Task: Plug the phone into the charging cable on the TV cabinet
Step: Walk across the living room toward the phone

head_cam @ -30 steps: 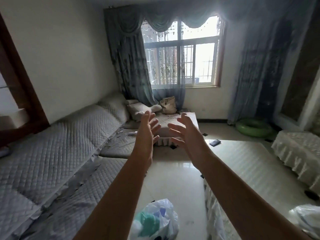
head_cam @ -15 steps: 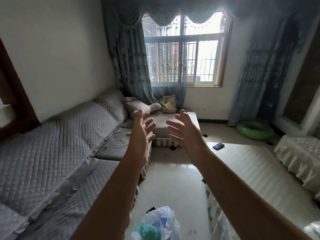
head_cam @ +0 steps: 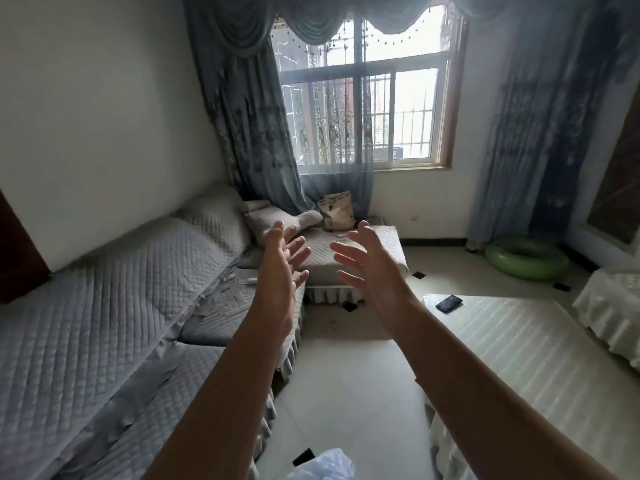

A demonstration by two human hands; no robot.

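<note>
1. The sofa (head_cam: 114,306) runs along the left wall under a quilted grey cover. Nothing on it looks like the task's gear, though a small pale item on the seat near the corner is too small to identify.

2. The left hand (head_cam: 277,278) is raised in the middle of the view, fingers spread and loose, palm turned inward toward the other hand. It holds nothing. Held out in front like this, it reads as a ready pose, not a reach for any one thing.

3. Behind the hands, a cloth bag (head_cam: 336,209) leans against the wall below the window (head_cam: 367,109), on the short end of the sofa. It looks simply parked there, out of the way.

4. The right hand (head_cam: 367,268) mirrors the left: wide open, fingers slightly curled, empty, just beside the left hand without touching it.

5. The phone (head_cam: 449,303) lies flat and dark near the far left corner of the low table (head_cam: 540,358), to the right of the right hand and well apart from it. Lying by the table edge, it should be easy to pick up from the aisle, most likely with the right hand, which is nearer.

6. A green swim ring (head_cam: 526,258) sits on the floor in the far right corner, clear of the path.

7. Neither a TV cabinet nor a charging cable shows anywhere here. My judgement is that the task has barely begun: the phone must be fetched first, then carried to the cabinet, presumably outside this view.
</note>
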